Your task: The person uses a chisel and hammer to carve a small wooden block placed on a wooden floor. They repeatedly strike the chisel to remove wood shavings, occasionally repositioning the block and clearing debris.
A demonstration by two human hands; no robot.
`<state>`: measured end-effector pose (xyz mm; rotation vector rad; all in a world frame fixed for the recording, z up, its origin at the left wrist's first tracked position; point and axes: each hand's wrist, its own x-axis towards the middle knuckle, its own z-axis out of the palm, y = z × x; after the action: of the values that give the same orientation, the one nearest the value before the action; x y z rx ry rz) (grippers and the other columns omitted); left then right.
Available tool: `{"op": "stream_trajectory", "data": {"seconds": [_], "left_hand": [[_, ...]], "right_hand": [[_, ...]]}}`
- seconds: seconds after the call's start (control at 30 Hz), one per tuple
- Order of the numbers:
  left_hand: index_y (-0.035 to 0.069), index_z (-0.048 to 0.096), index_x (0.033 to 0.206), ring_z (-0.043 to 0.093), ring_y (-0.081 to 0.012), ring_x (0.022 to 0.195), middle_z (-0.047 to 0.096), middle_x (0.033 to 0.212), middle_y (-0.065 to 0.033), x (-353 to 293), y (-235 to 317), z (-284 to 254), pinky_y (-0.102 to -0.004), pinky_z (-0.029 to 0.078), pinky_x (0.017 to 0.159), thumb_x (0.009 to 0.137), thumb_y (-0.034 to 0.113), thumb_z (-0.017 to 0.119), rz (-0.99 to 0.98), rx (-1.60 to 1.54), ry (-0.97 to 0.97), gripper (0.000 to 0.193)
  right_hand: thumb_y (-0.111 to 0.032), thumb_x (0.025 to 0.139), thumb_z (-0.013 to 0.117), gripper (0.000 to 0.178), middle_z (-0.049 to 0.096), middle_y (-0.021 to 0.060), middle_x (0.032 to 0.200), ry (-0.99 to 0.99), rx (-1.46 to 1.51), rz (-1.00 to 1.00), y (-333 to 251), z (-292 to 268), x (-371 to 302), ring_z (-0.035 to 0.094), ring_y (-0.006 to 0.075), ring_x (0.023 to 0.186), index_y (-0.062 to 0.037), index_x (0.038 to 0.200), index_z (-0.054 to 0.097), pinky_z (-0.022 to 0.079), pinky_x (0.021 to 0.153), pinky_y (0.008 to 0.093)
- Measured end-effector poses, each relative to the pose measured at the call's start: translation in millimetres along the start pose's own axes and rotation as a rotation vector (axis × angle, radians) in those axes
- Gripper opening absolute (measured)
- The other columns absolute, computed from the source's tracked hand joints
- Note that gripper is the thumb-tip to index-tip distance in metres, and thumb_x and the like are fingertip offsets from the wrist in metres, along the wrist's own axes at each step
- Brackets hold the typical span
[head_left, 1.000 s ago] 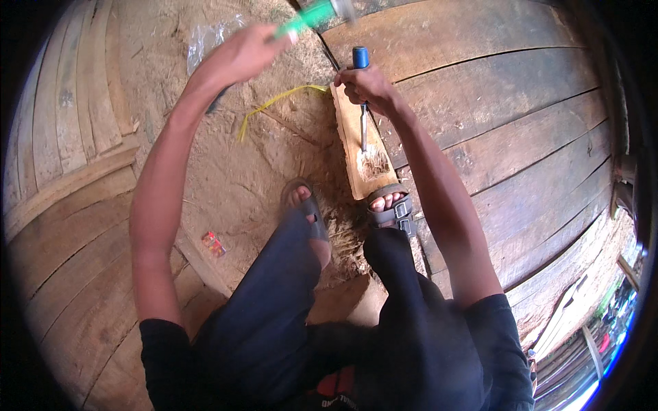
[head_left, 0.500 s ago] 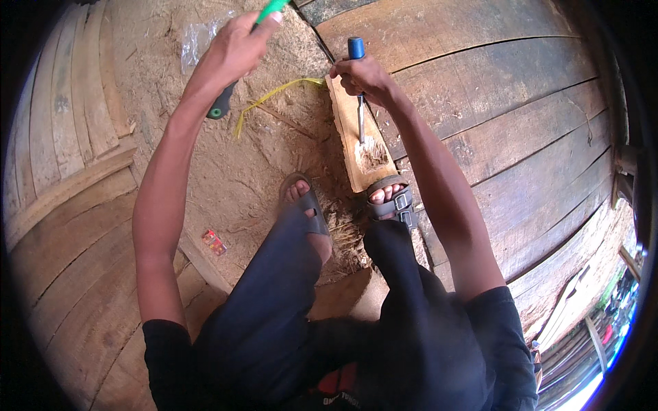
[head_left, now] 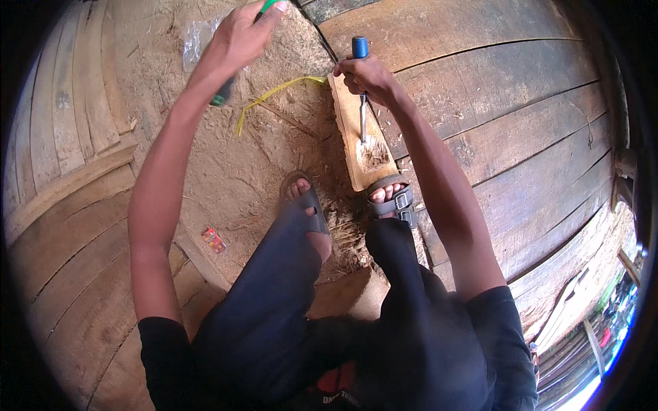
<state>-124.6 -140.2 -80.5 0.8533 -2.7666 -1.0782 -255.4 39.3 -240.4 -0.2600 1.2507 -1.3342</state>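
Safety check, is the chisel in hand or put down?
In hand: the right hand is closed around the chisel's blue handle.

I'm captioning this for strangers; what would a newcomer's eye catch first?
Probably the blue-handled metal chisel in the right hand, tip at the rough hollow in the pale wooden block. Next, the green-and-black handle gripped by the left hand, upper left. Then the thin yellow strip curving left of the block.

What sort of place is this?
Probably a simple woodworking space: the right hand holds a chisel at a gouged piece of wood, broad planks lie alongside, and the ground looks dusty.
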Motion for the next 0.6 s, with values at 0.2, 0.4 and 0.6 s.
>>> {"op": "stream_trajectory", "data": {"seconds": [0.2, 0.4, 0.6], "left_hand": [[0.004, 0.062, 0.098, 0.047, -0.0102, 0.046, 0.049, 0.056, 0.0015, 9.9, -3.1, -5.5, -0.0291, 0.039, 0.044, 0.101, 0.043, 0.048, -0.064, 0.257, -0.241, 0.041], [0.007, 0.059, 0.089, 0.04, -0.0048, 0.046, 0.045, 0.059, 0.0052, 2.7, 0.0, -2.3, -0.0233, 0.034, 0.041, 0.1, 0.048, 0.05, -0.114, 0.138, -0.332, 0.043], [0.007, 0.058, 0.089, 0.039, -0.0031, 0.046, 0.043, 0.059, 0.0059, -5.8, -0.7, 4.3, -0.0222, 0.032, 0.04, 0.099, 0.049, 0.052, -0.138, -0.077, -0.164, 0.044]], "right_hand": [[-0.007, 0.081, 0.065, 0.01, 0.044, -0.0022, 0.053, 0.008, -0.002, -0.006, 2.8, -1.5, 3.0, 0.04, 0.0086, 0.043, 0.003, 0.08, 0.062, 0.03, 0.041, 0.0275], [-0.006, 0.082, 0.065, 0.01, 0.044, -0.0014, 0.053, -0.014, 0.025, 0.001, 1.7, -2.2, 1.3, 0.04, 0.0084, 0.043, 0.0026, 0.079, 0.062, 0.029, 0.041, 0.0275], [-0.006, 0.09, 0.058, 0.01, 0.038, -0.0041, 0.053, 0.0, -0.012, -0.026, 4.1, 0.7, -1.2, 0.034, 0.0065, 0.042, 0.0002, 0.082, 0.059, 0.025, 0.04, 0.0259]]}}
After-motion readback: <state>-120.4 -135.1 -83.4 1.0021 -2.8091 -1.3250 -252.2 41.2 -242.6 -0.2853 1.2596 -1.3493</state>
